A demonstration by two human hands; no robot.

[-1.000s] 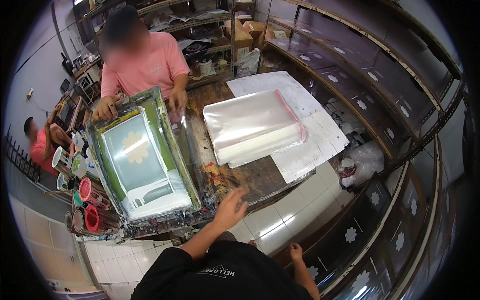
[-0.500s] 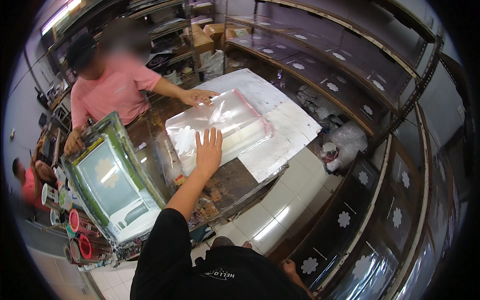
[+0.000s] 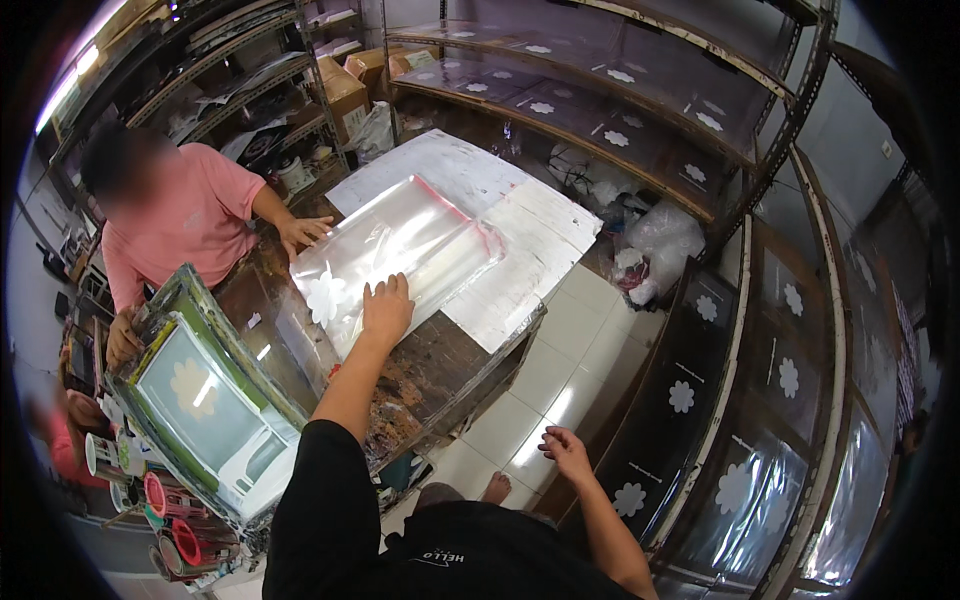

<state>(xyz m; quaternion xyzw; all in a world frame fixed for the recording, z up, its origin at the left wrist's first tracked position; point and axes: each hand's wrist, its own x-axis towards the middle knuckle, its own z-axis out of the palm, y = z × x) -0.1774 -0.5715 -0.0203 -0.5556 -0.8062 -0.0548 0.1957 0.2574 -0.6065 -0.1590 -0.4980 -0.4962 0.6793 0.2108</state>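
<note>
Head view: the left hand, which a second ago rested by the green-framed printing screen, now lies flat and open on the stack of clear plastic bags on the worn wooden table (a flower print shows beside it). The right hand hangs loosely open and empty. A co-worker's hand presses the stack's far edge.

Co-worker's face is blurred. Their one hand sits partly behind the green frame, fingers not clear. Frame's lower corner and the tape rolls run into the dark rim, cut off. A 2nd person in red at far left is mostly cut off. Shelf boxes too small to tell contents. Own left palm hides part of the bag stack.
</note>
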